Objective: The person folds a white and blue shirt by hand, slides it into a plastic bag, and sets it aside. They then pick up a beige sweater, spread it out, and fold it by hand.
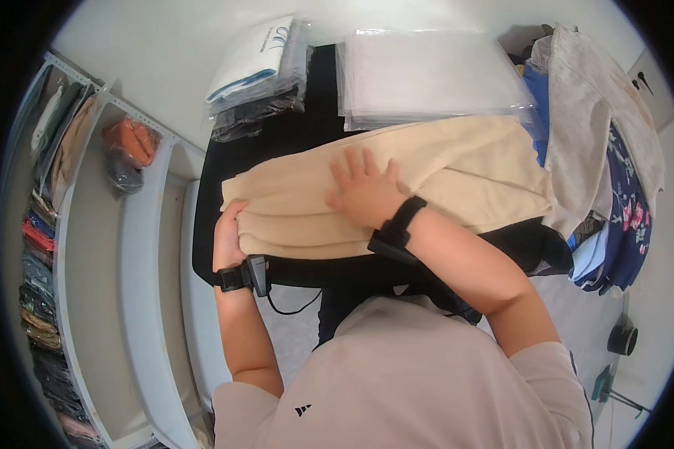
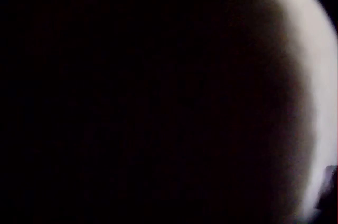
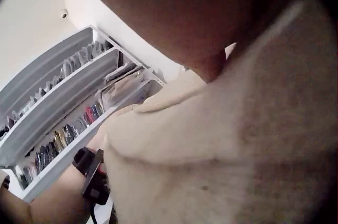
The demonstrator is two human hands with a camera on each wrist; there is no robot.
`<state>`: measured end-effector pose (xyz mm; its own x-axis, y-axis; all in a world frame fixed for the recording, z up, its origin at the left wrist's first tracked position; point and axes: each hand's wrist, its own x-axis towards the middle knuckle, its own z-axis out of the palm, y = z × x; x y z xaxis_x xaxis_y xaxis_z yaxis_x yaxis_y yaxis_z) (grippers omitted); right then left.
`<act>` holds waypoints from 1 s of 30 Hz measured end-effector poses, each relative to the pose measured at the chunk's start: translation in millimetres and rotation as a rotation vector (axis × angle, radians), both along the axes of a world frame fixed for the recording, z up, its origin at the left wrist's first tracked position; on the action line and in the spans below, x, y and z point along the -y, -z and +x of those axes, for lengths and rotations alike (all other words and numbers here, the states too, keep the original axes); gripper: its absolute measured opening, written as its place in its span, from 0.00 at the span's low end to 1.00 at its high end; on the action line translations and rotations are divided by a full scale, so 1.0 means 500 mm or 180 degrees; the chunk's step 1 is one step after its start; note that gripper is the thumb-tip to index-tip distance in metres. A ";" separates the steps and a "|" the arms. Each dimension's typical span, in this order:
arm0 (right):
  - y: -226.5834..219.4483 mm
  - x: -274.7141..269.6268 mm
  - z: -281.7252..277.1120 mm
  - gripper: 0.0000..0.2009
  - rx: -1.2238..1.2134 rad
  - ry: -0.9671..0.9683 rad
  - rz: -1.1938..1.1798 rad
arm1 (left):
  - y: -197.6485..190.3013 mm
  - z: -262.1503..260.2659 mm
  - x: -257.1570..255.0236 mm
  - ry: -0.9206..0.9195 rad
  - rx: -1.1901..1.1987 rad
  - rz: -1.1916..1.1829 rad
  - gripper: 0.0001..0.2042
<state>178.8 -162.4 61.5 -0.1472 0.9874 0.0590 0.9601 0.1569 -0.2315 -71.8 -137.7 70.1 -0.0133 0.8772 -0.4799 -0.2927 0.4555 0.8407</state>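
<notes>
A folded cream garment (image 1: 457,161) lies lengthwise across the black table (image 1: 322,97). At its left end the left hand (image 1: 231,228) grips the edge, thumb on top and the other fingers hidden beneath the cloth. The right hand (image 1: 363,187) rests on the middle of the garment, palm down with fingers spread, and looks slightly blurred. In the right wrist view, the cream cloth (image 3: 169,134) fills the lower right under the dark shape of the right hand (image 3: 174,18). Darkness blocks most of the left wrist view.
Behind the garment sit a stack of clear plastic bags (image 1: 434,75) and a pile of bagged clothes (image 1: 254,67). Loose clothes (image 1: 599,135) are heaped at the table's right end. Shelves (image 1: 75,247) with packed garments stand to the left, holding an orange bagged item (image 1: 131,142).
</notes>
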 end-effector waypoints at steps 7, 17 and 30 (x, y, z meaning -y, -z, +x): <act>-0.062 0.024 0.025 0.32 0.0158 0.0067 -0.0244 | -0.011 0.015 0.006 -0.0056 -0.0115 -0.0017 0.19; -0.025 0.057 0.155 0.33 0.0472 0.0606 -0.0344 | 0.009 0.002 -0.003 0.0007 0.0044 -0.0102 0.20; -0.008 0.072 0.084 0.32 -0.0190 -0.0274 -0.0031 | -0.159 0.146 0.036 0.0512 -0.0558 0.1237 0.15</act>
<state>220.9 -198.2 65.4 -0.2280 0.9718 0.0607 0.9276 0.2357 -0.2899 1.3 -155.5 149.6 0.0862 0.9894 -0.1172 -0.0822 0.1243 0.9888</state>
